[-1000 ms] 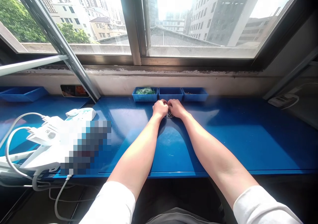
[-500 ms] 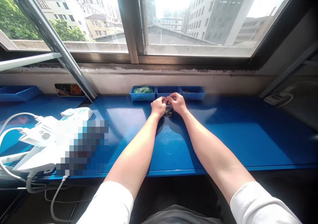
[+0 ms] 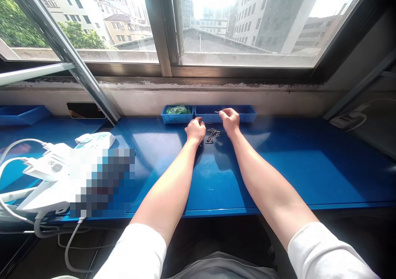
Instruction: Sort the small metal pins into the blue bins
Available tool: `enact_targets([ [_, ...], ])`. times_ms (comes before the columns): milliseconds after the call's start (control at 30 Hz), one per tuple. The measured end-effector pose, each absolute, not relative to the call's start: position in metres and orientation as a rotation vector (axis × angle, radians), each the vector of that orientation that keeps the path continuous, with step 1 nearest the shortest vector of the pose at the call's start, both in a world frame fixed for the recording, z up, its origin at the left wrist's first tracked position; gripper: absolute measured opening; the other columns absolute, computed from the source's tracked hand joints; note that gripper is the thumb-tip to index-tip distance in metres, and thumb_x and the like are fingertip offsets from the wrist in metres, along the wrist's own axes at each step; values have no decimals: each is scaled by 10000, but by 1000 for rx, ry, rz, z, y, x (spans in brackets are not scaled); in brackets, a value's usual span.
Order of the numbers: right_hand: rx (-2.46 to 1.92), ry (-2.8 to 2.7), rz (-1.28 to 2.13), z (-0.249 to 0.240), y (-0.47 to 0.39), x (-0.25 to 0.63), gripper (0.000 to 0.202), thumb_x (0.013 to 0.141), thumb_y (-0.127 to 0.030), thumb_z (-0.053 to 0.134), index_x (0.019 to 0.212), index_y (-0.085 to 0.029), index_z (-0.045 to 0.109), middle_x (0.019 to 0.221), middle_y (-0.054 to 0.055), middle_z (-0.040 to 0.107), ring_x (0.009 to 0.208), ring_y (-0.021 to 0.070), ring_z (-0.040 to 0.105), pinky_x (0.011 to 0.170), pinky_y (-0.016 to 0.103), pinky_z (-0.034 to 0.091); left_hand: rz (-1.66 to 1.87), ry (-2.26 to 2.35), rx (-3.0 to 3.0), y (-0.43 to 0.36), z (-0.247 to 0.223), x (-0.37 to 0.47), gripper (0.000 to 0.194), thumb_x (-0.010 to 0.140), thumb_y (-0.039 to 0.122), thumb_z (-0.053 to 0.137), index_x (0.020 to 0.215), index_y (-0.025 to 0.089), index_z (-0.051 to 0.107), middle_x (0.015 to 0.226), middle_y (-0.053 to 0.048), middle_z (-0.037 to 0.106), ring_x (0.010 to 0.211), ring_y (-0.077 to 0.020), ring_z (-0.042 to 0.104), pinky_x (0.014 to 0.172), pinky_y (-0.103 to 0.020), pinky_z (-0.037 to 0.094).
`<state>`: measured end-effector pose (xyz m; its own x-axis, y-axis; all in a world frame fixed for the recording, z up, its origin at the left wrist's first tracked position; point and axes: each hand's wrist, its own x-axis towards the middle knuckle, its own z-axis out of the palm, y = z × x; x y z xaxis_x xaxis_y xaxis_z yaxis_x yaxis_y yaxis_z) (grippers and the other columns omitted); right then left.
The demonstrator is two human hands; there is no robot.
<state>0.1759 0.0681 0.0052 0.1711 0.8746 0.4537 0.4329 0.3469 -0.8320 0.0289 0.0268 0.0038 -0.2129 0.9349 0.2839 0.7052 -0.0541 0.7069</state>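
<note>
Small dark screws [image 3: 213, 136] lie in a loose pile on the blue tabletop [image 3: 216, 192], between my two hands. My right hand [image 3: 231, 121] is raised at the front of the bins, its thumb and fingertips pinching a small screw [image 3: 217, 112] that points left. Just left of the pile, my left hand [image 3: 196, 130] rests low with its fingers curled. A thin dark sliver shows beside its fingertips; whether the hand grips it is too small to make out.
Behind my hands stand a blue bin with green plastic bags [image 3: 178, 110] and blue bins [image 3: 208, 116] to its right. A power strip [image 3: 99, 141] with chargers and cables fills the left side. A phone [image 3: 86, 110] leans by the metal post [image 3: 93, 87].
My hands have parted. The right one has moved right and up with a screw in its fingertips, while the left has shifted slightly left, uncovering the pile.
</note>
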Motion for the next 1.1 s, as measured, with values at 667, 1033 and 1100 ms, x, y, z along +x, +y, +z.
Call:
enact_targets([
  [667,-1250,-1748,353,10,56,173,287,682,-252,591,947,-163,656,976,65,643,820,178,582,816,318,481,1145,1893,1678,28,5,27,340,839,243,408,1087,205,637,1119,-69,672,1091,-228,581,942,-330,416],
  [1033,-1166,-2256,454,12,37,156,175,645,-353,700,721,-195,703,825,21,635,921,199,531,812,287,419,1319,1808,1324,44,-2,17,259,766,241,470,937,218,664,1006,-34,706,976,-191,628,870,-275,469],
  [1100,-1148,-2345,474,16,33,152,236,613,-409,731,692,-191,693,783,14,637,890,194,537,773,272,418,1308,1817,1343,42,0,17,245,759,237,485,922,218,667,1000,-34,706,968,-192,626,858,-274,472],
])
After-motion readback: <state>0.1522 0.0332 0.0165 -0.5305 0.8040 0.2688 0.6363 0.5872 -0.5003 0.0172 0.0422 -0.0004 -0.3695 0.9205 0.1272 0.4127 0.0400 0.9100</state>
